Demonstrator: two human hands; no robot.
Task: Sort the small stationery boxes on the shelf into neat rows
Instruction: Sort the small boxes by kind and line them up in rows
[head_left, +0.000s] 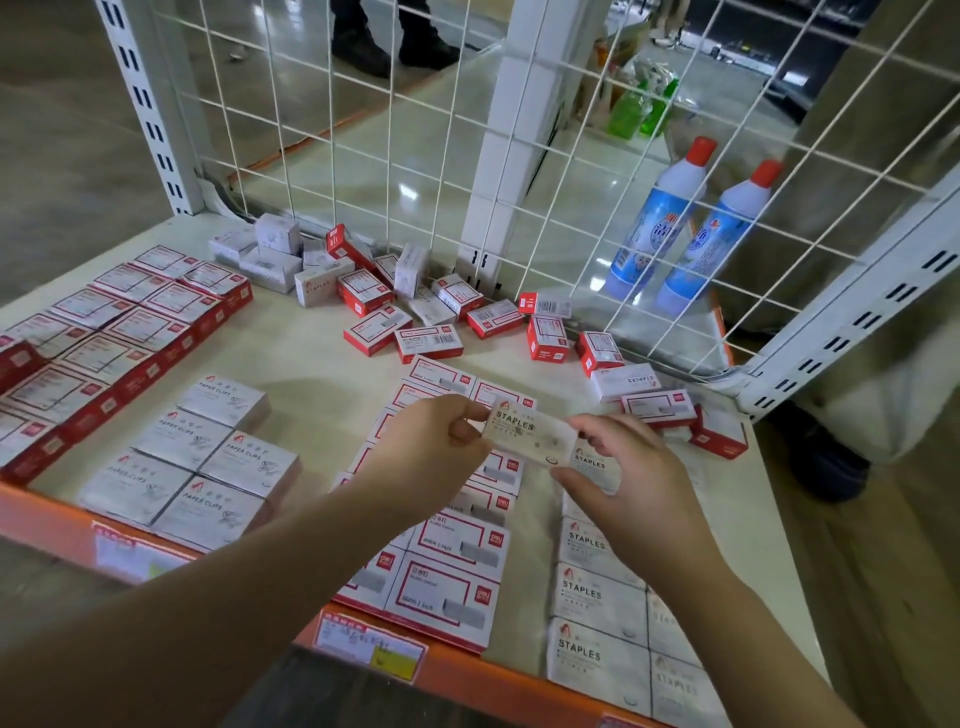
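The left hand (431, 441) pinches a white staples box (530, 434) above the shelf (311, 358); right hand (623, 483) hovers beside it.

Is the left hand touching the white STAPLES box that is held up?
Touching. In the head view, the left hand pinches the left end of the STAPLES box.

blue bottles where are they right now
In the head view, the two blue bottles stand behind the wire mesh at upper right, beyond the shelf's far right corner.
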